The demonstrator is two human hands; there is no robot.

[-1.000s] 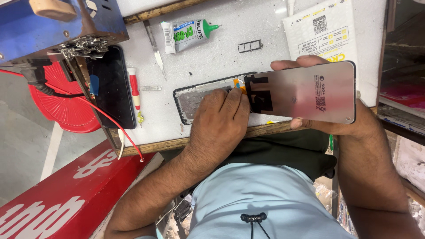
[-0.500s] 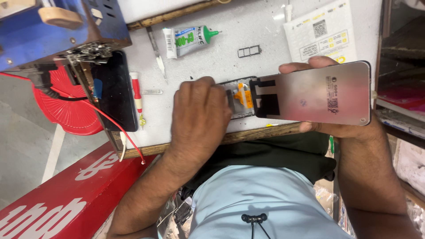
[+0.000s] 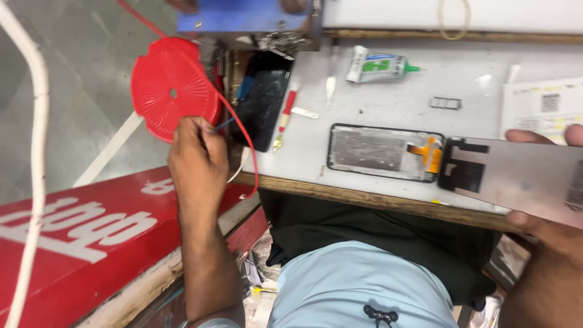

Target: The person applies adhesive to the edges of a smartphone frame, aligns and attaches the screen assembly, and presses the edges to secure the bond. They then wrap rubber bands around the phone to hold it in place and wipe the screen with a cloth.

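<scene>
While the right hand (image 3: 546, 225), half cut off, grips the screen panel (image 3: 516, 179), left hand (image 3: 194, 161) seemingly pinching something hidden.

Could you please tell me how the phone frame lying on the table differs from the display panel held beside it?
The phone frame lies flat on the white table, untouched; the display panel is held by the right hand past the table's edge. The frame has a black rim around a grey inside; the panel is plain silvery grey. An orange flex strip lies between them.

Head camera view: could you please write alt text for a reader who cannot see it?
The right hand holds a grey rectangular display panel joined by an orange flex cable to a black phone frame on the white table. The left hand reaches beside a red round plastic disc.
</scene>
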